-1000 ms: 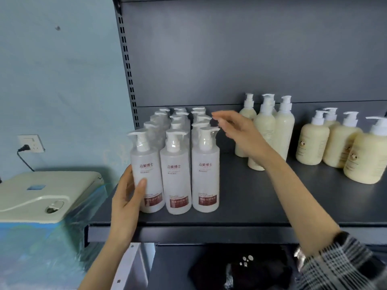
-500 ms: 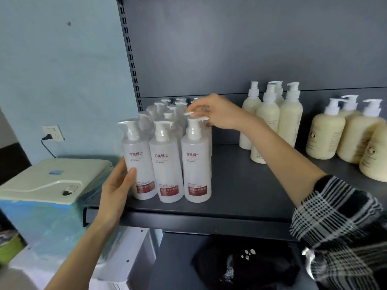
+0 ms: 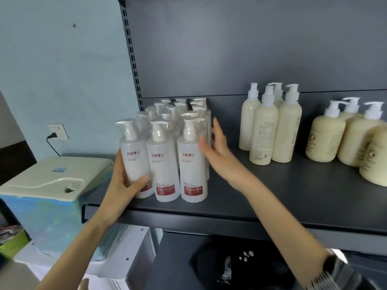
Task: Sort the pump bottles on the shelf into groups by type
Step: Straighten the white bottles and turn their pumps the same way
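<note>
left hand (image 3: 122, 185) grips the upright front-left bottle (image 3: 134, 158) at 8 o'clock of the white bottle cluster (image 3: 167, 162); right hand (image 3: 218, 153) (fingers straight, holding nothing) flanks it at 3 o'clock.

Bare shelf (image 3: 230, 197) between white bottles (image 3: 178, 147) and tall cream bottles (image 3: 270, 130) leaves passing room

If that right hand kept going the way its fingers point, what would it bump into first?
Likely the white pump bottles at the cluster's right edge, which the right hand nearly touches; slipping past, the shelf's back panel. Depth is unclear.
</note>
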### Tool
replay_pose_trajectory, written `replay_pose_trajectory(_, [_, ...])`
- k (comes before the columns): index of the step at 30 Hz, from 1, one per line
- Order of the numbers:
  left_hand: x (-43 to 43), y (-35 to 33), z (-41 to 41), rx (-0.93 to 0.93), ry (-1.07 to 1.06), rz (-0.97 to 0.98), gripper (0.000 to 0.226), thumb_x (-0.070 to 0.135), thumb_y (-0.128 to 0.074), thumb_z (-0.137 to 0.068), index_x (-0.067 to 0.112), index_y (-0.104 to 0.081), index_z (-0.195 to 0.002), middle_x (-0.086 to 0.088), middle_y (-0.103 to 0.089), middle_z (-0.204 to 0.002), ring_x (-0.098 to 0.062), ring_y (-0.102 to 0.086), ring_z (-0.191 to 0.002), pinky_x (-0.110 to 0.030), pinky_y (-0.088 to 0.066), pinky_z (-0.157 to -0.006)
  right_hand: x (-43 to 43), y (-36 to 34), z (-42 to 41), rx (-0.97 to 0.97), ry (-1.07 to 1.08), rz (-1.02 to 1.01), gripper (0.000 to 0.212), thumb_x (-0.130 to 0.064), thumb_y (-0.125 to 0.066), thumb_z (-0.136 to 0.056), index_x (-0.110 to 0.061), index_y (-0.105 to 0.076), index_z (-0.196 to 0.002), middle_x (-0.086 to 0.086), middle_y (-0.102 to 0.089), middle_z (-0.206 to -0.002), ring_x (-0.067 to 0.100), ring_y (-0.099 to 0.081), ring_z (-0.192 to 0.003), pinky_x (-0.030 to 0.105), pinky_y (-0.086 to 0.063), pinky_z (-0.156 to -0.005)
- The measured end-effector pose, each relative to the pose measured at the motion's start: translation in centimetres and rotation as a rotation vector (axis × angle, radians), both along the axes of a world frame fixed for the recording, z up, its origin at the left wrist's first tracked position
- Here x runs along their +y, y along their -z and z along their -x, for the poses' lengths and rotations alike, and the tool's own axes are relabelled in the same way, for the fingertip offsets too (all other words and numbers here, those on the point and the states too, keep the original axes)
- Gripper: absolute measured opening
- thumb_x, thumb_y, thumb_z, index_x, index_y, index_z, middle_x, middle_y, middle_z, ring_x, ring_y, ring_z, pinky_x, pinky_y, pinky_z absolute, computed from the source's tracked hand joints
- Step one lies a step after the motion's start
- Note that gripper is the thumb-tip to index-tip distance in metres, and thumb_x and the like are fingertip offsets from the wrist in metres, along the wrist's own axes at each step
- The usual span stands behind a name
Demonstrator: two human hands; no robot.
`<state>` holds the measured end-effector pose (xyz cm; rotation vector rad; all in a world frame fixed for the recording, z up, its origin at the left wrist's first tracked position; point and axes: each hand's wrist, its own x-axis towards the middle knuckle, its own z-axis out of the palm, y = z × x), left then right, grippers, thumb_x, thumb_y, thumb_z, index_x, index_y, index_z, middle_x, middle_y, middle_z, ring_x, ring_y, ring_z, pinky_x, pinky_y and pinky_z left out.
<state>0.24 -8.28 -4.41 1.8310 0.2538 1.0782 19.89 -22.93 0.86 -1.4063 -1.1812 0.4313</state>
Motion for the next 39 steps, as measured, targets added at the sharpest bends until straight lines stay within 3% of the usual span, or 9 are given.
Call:
replay_pose_trajectory(5, [-1.7, 0.9, -1.2, 0.026, -0.06, -0.143, 0.122, 0.014, -0.087, -0.062, 0.027, -0.002, -0.148, 0.036, -0.033, -0.136, 0.011, -0.038, -0.127, -0.004, -0.04, -0.09, 0.1, 4.7, 4.1, -0.032, 0.039, -0.023, 0.125, -0.038, -0.08, -0.071, -0.039, 0.019, -0.146, -0.023, 0.008, -0.151, -0.008, -0.007, -0.137, 0.026, -0.017, -0.112])
replay_pose_trajectory(11, [-1.1, 1.1, -1.2, 0.079, -0.099, -0.056, 0.139, 0.041, -0.093, -0.049, 0.05, 0.009, -0.143, 0.01, -0.022, -0.149, -0.007, -0.034, -0.136, -0.04, -0.049, -0.098, 0.9, 5.4, 4.9, -0.007, 0.133, -0.154, 0.115, -0.016, -0.08, -0.074, -0.035, 0.005, -0.149, -0.014, -0.01, -0.155, 0.002, -0.019, -0.14, 0.036, -0.027, -0.115])
replay_pose_trajectory(19, [0.0, 1.3, -1.5, 0.071, -0.11, -0.091, 0.139, 0.045, -0.093, -0.047, 0.049, 0.007, -0.143, 0.008, -0.026, -0.147, -0.013, -0.034, -0.137, -0.048, -0.044, -0.102, 1.3, 5.4, 5.0, -0.038, 0.177, -0.157, 0.102, -0.014, -0.079, -0.075, -0.031, -0.009, -0.147, -0.011, -0.025, -0.148, 0.005, -0.03, -0.134, 0.045, -0.039, -0.108])
replay_pose_trajectory(23, [0.2, 1.3, -1.4, 0.044, -0.049, -0.092, 0.131, 0.048, -0.091, -0.047, 0.056, 0.003, -0.138, 0.013, -0.025, -0.146, -0.009, -0.033, -0.136, -0.042, -0.042, -0.105, 1.3, 5.4, 5.3, -0.037, 0.207, -0.174, 0.103, -0.016, -0.08, -0.074, -0.037, -0.009, -0.145, -0.011, -0.026, -0.148, 0.007, -0.031, -0.135, 0.045, -0.041, -0.107])
replay_pose_trajectory(26, [0.9, 1.1, -0.5, 0.072, 0.067, -0.01, 0.127, 0.046, -0.09, -0.05, 0.066, 0.009, -0.127, 0.026, -0.028, -0.146, 0.008, -0.037, -0.13, -0.013, -0.043, -0.097, 1.5, 5.5, 6.0, -0.016, 0.265, -0.211, 0.1, -0.022, -0.083, -0.066, -0.051, -0.015, -0.134, -0.01, -0.032, -0.145, 0.003, -0.036, -0.131, 0.033, -0.041, -0.105])
replay_pose_trajectory(28, [1.8, 1.0, -0.1, 0.089, 0.128, -0.003, 0.119, 0.046, -0.089, -0.051, 0.057, -0.003, -0.132, 0.039, -0.037, -0.132, 0.014, -0.042, -0.123, -0.003, -0.042, -0.087, 1.7, 5.6, 6.3, -0.009, 0.287, -0.214, 0.098, -0.021, -0.084, -0.064, -0.054, -0.018, -0.127, -0.013, -0.038, -0.139, -0.002, -0.042, -0.126, 0.023, -0.044, -0.099])
replay_pose_trajectory(32, [2.6, 0.9, 0.0, 0.121, 0.146, -0.017, 0.106, 0.039, -0.09, -0.053, 0.055, -0.015, -0.126, 0.05, -0.043, -0.114, 0.019, -0.045, -0.114, 0.0, -0.04, -0.082, 1.8, 5.7, 6.4, -0.043, 0.301, -0.214, 0.101, -0.011, -0.086, -0.064, -0.046, -0.017, -0.129, -0.025, -0.039, -0.13, -0.017, -0.043, -0.116, 0.006, -0.044, -0.084])
replay_pose_trajectory(35, [2.6, 0.9, 0.0, 0.123, 0.104, -0.019, 0.105, 0.053, -0.088, -0.047, 0.067, -0.014, -0.119, 0.053, -0.041, -0.113, 0.022, -0.045, -0.111, 0.002, -0.04, -0.079, 1.8, 5.6, 6.9, -0.087, 0.327, -0.18, 0.107, -0.017, -0.09, -0.058, -0.053, -0.014, -0.125, -0.029, -0.034, -0.13, -0.02, -0.04, -0.117, 0.001, -0.041, -0.085])
replay_pose_trajectory(39, [2.8, 1.1, -0.4, 0.102, 0.073, -0.054, 0.106, 0.051, -0.089, -0.049, 0.062, -0.016, -0.126, 0.046, -0.038, -0.122, 0.017, -0.044, -0.116, -0.014, -0.042, -0.086, 1.8, 5.3, 7.3, -0.105, 0.344, -0.151, 0.113, -0.032, -0.088, -0.05, -0.04, -0.011, -0.132, -0.028, -0.031, -0.131, -0.021, -0.037, -0.118, 0.0, -0.038, -0.088])
